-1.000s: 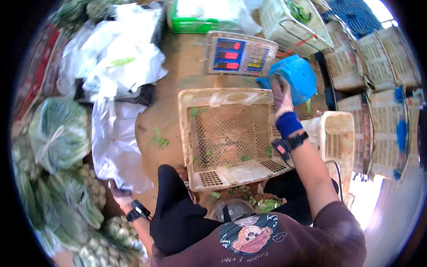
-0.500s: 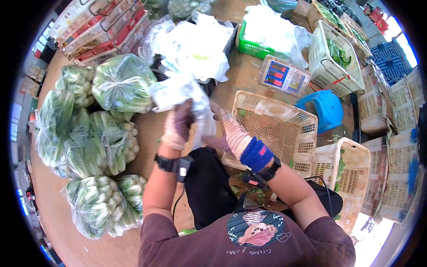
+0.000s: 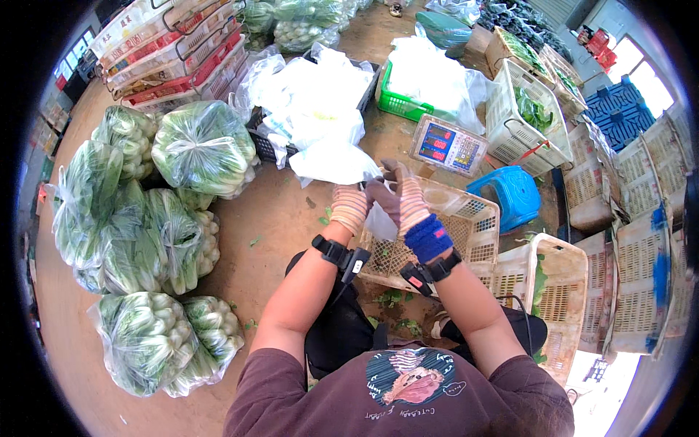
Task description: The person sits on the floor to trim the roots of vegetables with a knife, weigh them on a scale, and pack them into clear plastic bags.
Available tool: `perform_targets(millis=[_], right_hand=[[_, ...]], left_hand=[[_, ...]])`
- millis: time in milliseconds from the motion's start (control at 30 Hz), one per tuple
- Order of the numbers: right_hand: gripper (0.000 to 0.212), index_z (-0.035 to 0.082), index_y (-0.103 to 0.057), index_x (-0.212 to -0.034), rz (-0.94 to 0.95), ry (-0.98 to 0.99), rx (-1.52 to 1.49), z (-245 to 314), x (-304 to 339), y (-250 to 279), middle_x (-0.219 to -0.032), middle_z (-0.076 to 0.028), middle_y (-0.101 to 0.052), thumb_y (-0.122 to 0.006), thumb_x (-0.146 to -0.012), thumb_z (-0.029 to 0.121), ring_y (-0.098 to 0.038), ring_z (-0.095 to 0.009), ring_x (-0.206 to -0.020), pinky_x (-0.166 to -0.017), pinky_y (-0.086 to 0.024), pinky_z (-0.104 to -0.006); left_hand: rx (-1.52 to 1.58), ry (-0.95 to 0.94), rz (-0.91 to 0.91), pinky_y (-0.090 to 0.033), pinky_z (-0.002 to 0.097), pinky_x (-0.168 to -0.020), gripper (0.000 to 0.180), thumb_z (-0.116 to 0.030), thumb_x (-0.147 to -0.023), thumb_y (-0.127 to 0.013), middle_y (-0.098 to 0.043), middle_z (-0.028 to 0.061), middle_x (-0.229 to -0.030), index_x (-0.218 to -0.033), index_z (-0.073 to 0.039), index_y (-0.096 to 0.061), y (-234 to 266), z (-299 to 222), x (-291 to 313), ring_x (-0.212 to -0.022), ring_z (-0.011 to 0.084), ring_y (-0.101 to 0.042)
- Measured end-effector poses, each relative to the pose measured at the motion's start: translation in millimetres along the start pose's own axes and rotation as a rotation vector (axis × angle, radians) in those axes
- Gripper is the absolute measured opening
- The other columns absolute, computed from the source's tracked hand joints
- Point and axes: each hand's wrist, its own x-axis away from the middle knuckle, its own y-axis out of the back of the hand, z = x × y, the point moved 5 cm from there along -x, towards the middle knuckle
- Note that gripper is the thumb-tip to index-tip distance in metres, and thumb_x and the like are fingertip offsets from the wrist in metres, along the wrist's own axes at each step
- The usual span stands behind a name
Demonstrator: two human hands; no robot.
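Both my hands wear dark gloves with striped cuffs and meet over the near-left part of a yellowed plastic crate [image 3: 473, 234]. My left hand [image 3: 362, 201] is closed on a white plastic bag [image 3: 336, 166]. My right hand [image 3: 402, 195] pinches the same bag right beside it; its fingertips are partly hidden. Part of the bag spreads to the left of my hands, and a thin piece hangs below them. Just beyond lies a heap of white plastic bags [image 3: 313, 95] in a black crate [image 3: 271, 149].
Clear bags of leafy vegetables [image 3: 202, 146] crowd the floor at left. A digital scale [image 3: 448, 146], a blue stool [image 3: 510, 195] and a green crate [image 3: 400, 102] holding white plastic stand ahead to the right. Stacked crates [image 3: 171, 54] rise at far left; another crate [image 3: 564, 291] is near my right knee.
My hands have moved right and come together over the crate, drawing the white bag along from beside the heap. The view has shifted slightly.
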Motion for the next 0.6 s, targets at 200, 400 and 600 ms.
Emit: perform_targets(millis=[200,400,600], right_hand=[[0.015,0.003,-0.062,-0.084,0.229,-0.292,0.327,-4,-33,5,-0.087,-0.003,-0.06,-0.06,-0.082,0.018,-0.056,-0.012,-0.076,-0.066,-0.045,-0.0266],[0.022,0.009,-0.055,-0.087,0.223,-0.394,-0.527,-81,-53,8,-0.075,0.001,-0.05,-0.04,-0.093,0.024,-0.045,-0.011,-0.061,-0.055,-0.037,-0.022],[0.024,0.011,-0.053,-0.082,-0.018,-0.365,-0.572,-42,-32,-8,-0.069,0.003,-0.05,-0.047,-0.092,0.031,-0.045,-0.008,-0.056,-0.054,-0.041,-0.0246]], left_hand=[[-0.4,0.193,0.147,-0.047,0.0341,-0.054,0.036,-0.031,-0.077,-0.061,-0.062,0.0182,-0.073,-0.08,0.005,-0.059,-7,-91,16,-0.063,0.024,-0.06],[0.464,0.163,0.111,-0.045,0.0252,-0.067,0.015,-0.012,-0.083,-0.061,-0.062,0.0058,-0.084,-0.088,0.002,-0.061,-20,-72,-1,-0.075,0.0109,-0.056],[0.668,0.234,0.031,-0.046,0.0248,-0.072,0.016,-0.008,-0.081,-0.06,-0.065,0.0064,-0.089,-0.093,0.001,-0.063,-2,-82,5,-0.079,0.0117,-0.058]])
